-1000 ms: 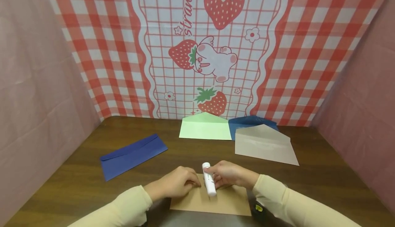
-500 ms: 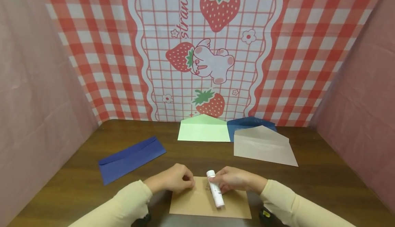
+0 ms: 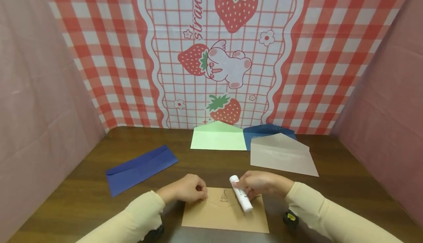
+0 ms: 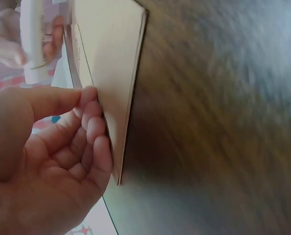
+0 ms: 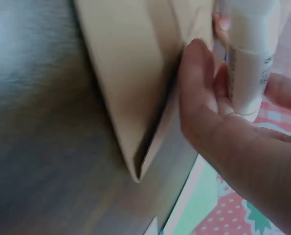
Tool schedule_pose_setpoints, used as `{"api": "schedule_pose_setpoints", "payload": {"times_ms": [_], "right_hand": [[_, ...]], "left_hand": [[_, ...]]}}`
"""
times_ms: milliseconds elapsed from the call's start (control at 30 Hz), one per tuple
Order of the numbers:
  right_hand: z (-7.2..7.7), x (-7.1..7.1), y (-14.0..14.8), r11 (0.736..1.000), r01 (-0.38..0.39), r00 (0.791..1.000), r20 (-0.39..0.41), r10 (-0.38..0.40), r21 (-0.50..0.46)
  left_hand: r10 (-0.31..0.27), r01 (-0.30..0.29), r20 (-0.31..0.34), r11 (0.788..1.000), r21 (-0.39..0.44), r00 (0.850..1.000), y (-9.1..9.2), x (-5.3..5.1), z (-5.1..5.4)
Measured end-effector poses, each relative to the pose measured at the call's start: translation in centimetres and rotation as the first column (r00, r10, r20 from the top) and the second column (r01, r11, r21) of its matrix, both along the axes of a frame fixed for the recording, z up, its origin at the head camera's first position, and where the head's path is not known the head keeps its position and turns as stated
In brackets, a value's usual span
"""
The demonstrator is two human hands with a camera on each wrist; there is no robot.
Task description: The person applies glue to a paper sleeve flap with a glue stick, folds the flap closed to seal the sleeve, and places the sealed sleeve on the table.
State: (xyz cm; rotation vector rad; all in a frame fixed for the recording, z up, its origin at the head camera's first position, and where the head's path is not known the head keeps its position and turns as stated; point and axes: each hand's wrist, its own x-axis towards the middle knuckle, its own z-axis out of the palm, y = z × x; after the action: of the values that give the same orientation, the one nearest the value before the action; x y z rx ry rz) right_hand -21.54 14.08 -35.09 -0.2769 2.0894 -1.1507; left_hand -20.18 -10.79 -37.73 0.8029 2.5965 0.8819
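Note:
A brown paper envelope (image 3: 211, 215) lies flat in front of me, a small dark print near its upper edge. My left hand (image 3: 186, 188) is at its upper left corner; in the left wrist view the curled fingertips (image 4: 97, 128) and thumb meet at the paper's edge. My right hand (image 3: 264, 183) grips a white glue stick (image 3: 242, 197) between thumb and fingers, tilted above the envelope's right part. The right wrist view shows one fingertip (image 5: 198, 49) against the envelope's folded flap edge. Whether the stick is capped, I cannot tell.
A dark blue envelope (image 3: 142, 169) lies to the left. At the back are a light green envelope (image 3: 218, 142), a teal-blue envelope (image 3: 269, 129) and a grey envelope (image 3: 281, 156) overlapping it. A checked strawberry cloth (image 3: 132, 70) hangs behind the brown table (image 3: 92, 202).
My right hand has moved right along the envelope with the glue stick, uncovering the print. My left hand has shifted slightly left and stays at the upper left corner.

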Motion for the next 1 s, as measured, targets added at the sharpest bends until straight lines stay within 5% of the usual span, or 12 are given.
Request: {"api": "schedule_pose_setpoints", "payload": {"times_ms": [267, 533, 867, 1000], "right_hand": [[-1.1, 0.0, 0.8, 1.0, -0.027, 1.0, -0.006, 0.027, -0.002], [-1.3, 0.0, 1.0, 0.999, -0.019, 1.0, 0.008, 0.02, -0.043], [-0.3, 0.0, 0.3, 0.997, 0.011, 0.998, 0.058, -0.007, -0.077], [-0.7, 0.3, -0.8, 0.999, 0.03, 0.998, 0.047, -0.029, -0.015]], "left_hand": [[0.059, -0.058, 0.053, 0.998, -0.012, 0.997, 1.6, -0.2, 0.6], [0.0, 0.003, 0.069, 0.999, -0.035, 0.998, 4.6, 0.4, 1.4], [0.028, -0.027, 0.076, 1.0, -0.016, 0.997, 4.8, 0.5, 0.4], [0.014, -0.012, 0.081, 1.0, -0.018, 0.997, 4.5, 0.3, 0.3]]}}
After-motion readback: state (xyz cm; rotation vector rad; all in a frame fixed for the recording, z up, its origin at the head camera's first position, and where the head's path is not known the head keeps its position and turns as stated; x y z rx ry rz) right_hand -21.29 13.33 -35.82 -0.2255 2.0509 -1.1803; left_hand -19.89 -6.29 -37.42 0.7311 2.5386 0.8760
